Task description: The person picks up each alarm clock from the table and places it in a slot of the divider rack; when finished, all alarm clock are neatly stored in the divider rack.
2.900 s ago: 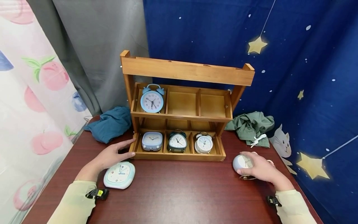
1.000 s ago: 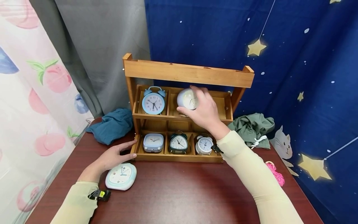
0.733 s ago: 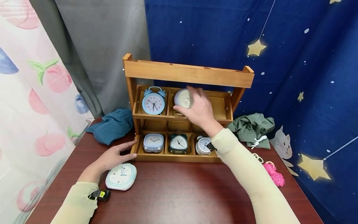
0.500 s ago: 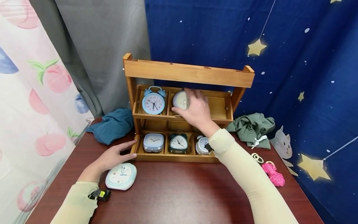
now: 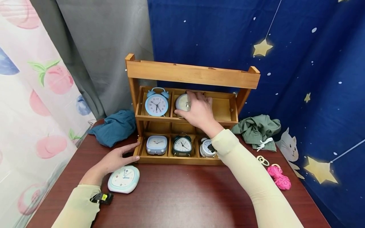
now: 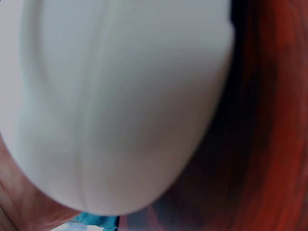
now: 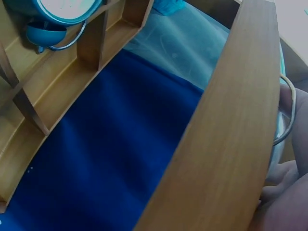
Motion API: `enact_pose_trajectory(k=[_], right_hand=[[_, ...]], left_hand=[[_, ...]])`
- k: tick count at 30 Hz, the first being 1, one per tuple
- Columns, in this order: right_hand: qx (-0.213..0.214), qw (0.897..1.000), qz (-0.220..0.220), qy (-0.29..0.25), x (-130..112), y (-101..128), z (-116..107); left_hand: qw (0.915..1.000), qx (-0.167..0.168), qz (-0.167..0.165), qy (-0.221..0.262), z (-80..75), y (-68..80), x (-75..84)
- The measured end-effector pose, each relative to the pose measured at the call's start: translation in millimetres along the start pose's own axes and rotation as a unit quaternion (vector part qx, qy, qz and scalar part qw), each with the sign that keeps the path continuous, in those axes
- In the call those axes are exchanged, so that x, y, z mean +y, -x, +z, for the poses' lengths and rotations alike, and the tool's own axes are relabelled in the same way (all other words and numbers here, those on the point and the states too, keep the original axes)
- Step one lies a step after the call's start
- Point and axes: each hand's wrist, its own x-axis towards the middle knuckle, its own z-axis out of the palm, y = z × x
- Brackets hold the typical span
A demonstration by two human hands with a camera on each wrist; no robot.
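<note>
A dark red-brown table (image 5: 176,196) carries it all. At its far middle stands a wooden shelf (image 5: 189,74) with two rows of little boxes. On the table, near the left, lies a square pale blue clock (image 5: 124,179), face up, just beside the shelf's front corner. At the far left sits a bunched blue cloth (image 5: 114,126). At the far right sits a bunched green cloth (image 5: 256,128). Near the right edge lie pink string (image 5: 279,179) and a small white loop (image 5: 262,160).
</note>
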Motion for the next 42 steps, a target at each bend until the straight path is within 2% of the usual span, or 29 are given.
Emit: enact_pose_trajectory(k=[10, 16, 19, 22, 26, 29, 33, 39, 42], right_hand=[[-0.034, 0.999, -0.006, 0.030, -1.4, -0.6, -5.7], [-0.026, 1.000, -0.005, -0.014, 3.2, 13.7, -9.6], [-0.001, 0.998, -0.017, -0.053, 4.6, 29.9, -10.8], [0.047, 0.994, -0.051, -0.087, 3.6, 50.7, -10.0], [0.129, 0.976, -0.109, -0.136, -2.6, 82.3, -2.2], [0.157, 0.963, -0.144, -0.163, -10.1, 104.9, 10.4], [0.124, 0.962, -0.178, -0.167, -24.2, 132.4, 30.4], [0.035, 0.964, -0.216, -0.153, -47.7, 165.5, 56.4], [-0.010, 0.962, -0.225, -0.157, -57.4, 177.0, 69.4]], left_hand=[[1.0000, 0.001, -0.002, 0.001, 1.9, -0.8, -0.3], [1.0000, -0.002, 0.001, -0.002, 2.4, -1.4, -0.5], [1.0000, -0.003, 0.002, -0.005, 1.7, -2.0, -0.3], [1.0000, -0.004, 0.001, -0.007, 0.9, -2.8, 0.0], [1.0000, -0.005, 0.000, -0.008, 0.5, -3.1, 0.4], [1.0000, -0.004, 0.001, -0.009, 0.4, -2.7, 0.7], [1.0000, -0.002, 0.000, -0.009, 0.4, -1.8, 1.1], [1.0000, 0.000, -0.003, -0.008, 0.4, -0.7, 0.9], [1.0000, 0.000, -0.005, -0.006, 0.5, -0.3, 0.6]])
